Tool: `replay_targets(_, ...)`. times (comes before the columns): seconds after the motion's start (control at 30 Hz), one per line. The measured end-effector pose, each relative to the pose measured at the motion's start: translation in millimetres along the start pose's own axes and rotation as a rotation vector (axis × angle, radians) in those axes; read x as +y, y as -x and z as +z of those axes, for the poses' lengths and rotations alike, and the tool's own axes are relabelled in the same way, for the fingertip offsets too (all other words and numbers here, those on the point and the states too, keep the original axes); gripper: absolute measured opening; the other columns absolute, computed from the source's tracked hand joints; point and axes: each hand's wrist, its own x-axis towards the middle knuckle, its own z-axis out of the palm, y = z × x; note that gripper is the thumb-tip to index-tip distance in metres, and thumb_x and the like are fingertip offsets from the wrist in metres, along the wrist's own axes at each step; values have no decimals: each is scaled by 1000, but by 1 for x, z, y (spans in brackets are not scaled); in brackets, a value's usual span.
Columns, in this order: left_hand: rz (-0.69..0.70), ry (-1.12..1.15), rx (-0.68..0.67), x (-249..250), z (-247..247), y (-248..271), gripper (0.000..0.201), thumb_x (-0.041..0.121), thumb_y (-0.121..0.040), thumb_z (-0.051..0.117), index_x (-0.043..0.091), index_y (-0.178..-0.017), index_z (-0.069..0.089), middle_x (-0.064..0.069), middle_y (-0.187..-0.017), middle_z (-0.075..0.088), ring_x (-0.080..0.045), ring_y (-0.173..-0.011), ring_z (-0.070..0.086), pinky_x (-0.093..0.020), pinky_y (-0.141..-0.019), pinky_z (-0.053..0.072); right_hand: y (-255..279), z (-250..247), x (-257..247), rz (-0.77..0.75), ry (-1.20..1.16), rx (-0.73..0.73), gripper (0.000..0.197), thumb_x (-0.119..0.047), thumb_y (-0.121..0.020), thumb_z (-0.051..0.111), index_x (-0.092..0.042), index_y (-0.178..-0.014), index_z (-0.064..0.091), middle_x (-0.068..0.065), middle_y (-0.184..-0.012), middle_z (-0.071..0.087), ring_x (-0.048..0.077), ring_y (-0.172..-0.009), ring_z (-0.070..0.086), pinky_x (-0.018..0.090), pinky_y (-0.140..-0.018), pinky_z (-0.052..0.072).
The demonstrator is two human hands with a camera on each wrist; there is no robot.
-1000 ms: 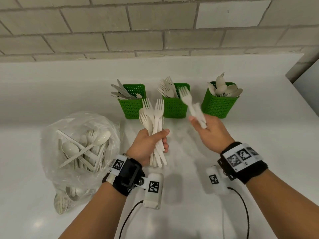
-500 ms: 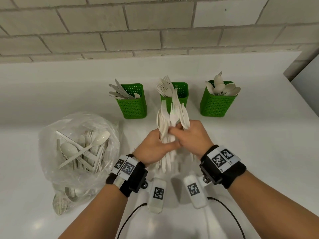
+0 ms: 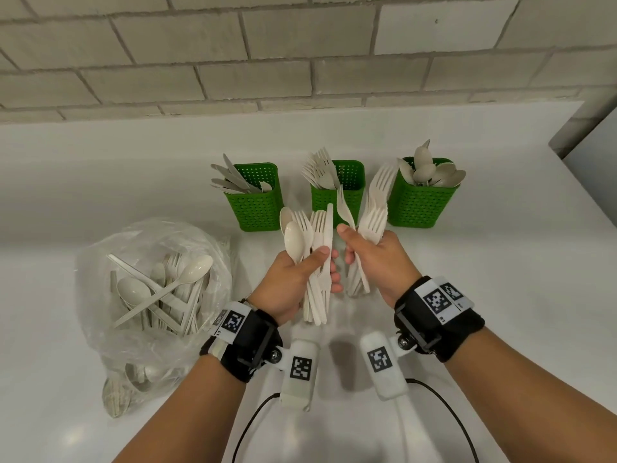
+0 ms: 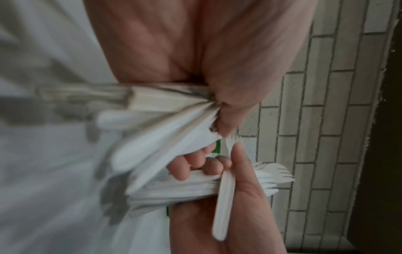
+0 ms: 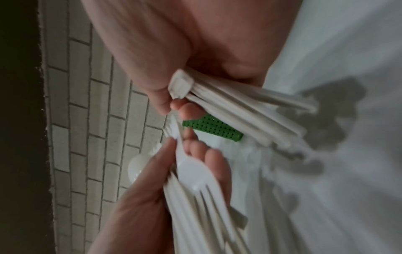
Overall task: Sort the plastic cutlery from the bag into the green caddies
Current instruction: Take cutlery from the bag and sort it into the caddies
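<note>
My left hand grips a mixed bundle of white plastic cutlery, spoons and forks upright, in front of the caddies. Close on its right, my right hand holds a bunch of forks in its curled fingers and pinches one more fork at the fingertips. Three green caddies stand behind: the left caddy with knives, the middle caddy with forks, the right caddy with spoons. The clear bag of cutlery lies at the left. Both wrist views are blurred; the fork handles show there.
Everything sits on a white counter backed by a pale brick wall. Wrist-camera cables trail toward me between my forearms. A grey panel stands at the counter's far right end.
A second ago the hands were apart, the right holding few forks. They came together at the bundle, then parted again; the right hand now holds more forks.
</note>
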Motion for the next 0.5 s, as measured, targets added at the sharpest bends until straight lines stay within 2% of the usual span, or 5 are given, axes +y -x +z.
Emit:
replay_targets(0.17,-48,7,22,3,4,0,21,15,-98,53,-3,-94,64,-12,-70,62,-22,-60,64,-37,-61,60,3,1,-4,-121,66,19,32,-28,-96,57,-13,-68,58,-1,-54,57,15,-55,59,28,-63,50)
replay_targets(0.27,-109,31,20,6,-1,1,25,20,-97,54,-4,-92,63,-12,-65,59,-24,-56,63,-35,-55,58,5,-11,-6,-253,201,-140,11,-14,-94,59,-17,-93,69,-4,-71,67,11,-62,58,24,-65,49)
replay_targets(0.33,-137,-6,-15,8,-4,2,26,21,-96,56,-3,-91,64,-13,-65,60,-25,-57,64,-34,-53,58,4,-18,-5,-322,319,-271,10,-8,-87,65,-15,-90,72,2,-76,70,18,-65,59,32,-65,49)
replay_targets(0.4,-161,-52,-58,7,-5,2,25,22,-93,60,-2,-92,65,-14,-68,62,-24,-60,65,-34,-53,58,2,-24,-6,-422,466,-329,8,-19,-82,68,-13,-83,73,3,-76,69,18,-67,62,39,-63,51)
replay_targets(0.5,-197,-45,-116,2,-6,4,25,23,-87,67,1,-98,66,-10,-73,65,-22,-62,64,-33,-51,57,-4,-33,-9,-613,799,-396,23,-38,-81,63,-21,-93,73,-3,-85,68,18,-78,64,40,-63,52)
